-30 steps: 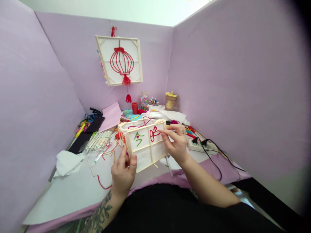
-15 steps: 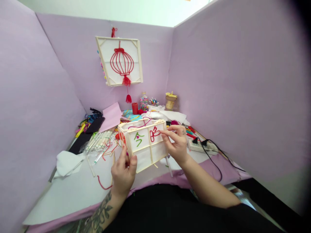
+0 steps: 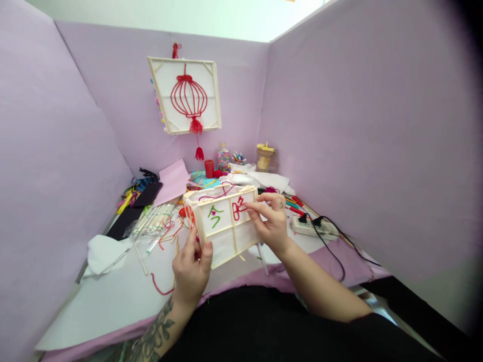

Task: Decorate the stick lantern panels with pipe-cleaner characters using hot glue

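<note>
A box-shaped lantern [image 3: 222,246] of thin wooden sticks and white panels is held up over the table, slightly tilted. Its front panel carries a green yarn character [image 3: 215,216] with a small pink spot and, beside it, a red yarn character [image 3: 236,211]. My left hand [image 3: 191,264] grips the lantern's lower left corner, thumb in front and fingers behind. At the right part of the red character, my right hand [image 3: 270,221] pinches thumb and forefinger together on the end of a red yarn strand. The fingertips partly hide that strand. Dark red yarn [image 3: 217,195] trails across the lantern's top.
Behind hangs a finished lantern [image 3: 188,95] with a red yarn design. A power strip [image 3: 313,229] with black cables lies to the right. Wrapped sticks [image 3: 156,216], a pink sheet [image 3: 173,181], white scraps [image 3: 107,251] and a red yarn piece [image 3: 160,286] lie on the left.
My right hand has shifted slightly left along the red character, its fingertips now closer over the strokes. My left hand and the lantern have stayed nearly still.
</note>
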The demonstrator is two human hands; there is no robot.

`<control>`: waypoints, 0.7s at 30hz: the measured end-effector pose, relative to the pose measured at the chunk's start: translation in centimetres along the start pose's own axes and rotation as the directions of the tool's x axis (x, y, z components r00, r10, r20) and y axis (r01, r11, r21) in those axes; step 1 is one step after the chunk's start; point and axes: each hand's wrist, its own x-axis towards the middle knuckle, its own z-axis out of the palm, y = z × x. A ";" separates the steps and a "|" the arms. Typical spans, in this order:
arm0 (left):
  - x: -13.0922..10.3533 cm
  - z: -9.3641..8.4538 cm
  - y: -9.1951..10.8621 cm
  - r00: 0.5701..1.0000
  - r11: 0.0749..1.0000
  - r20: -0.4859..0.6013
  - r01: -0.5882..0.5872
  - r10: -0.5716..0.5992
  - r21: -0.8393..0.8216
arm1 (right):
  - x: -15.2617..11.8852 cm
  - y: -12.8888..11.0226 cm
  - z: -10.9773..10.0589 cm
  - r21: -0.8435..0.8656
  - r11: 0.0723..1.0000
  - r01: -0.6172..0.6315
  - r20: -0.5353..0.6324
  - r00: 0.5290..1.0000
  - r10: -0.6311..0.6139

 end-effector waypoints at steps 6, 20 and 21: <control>0.1 0.1 0.0 1.000 1.000 -0.011 -0.012 0.012 0.005 | -0.1 -0.1 0.0 0.018 1.000 0.025 0.002 1.000 -0.025; 0.1 0.0 -0.1 1.000 1.000 -0.012 -0.026 0.026 -0.003 | 0.0 -0.4 -0.1 0.046 0.999 0.010 0.020 1.000 -0.011; 0.1 0.0 0.0 1.000 1.000 -0.012 -0.028 0.027 -0.002 | 0.0 -0.4 -0.1 0.048 0.999 0.016 0.027 0.999 -0.018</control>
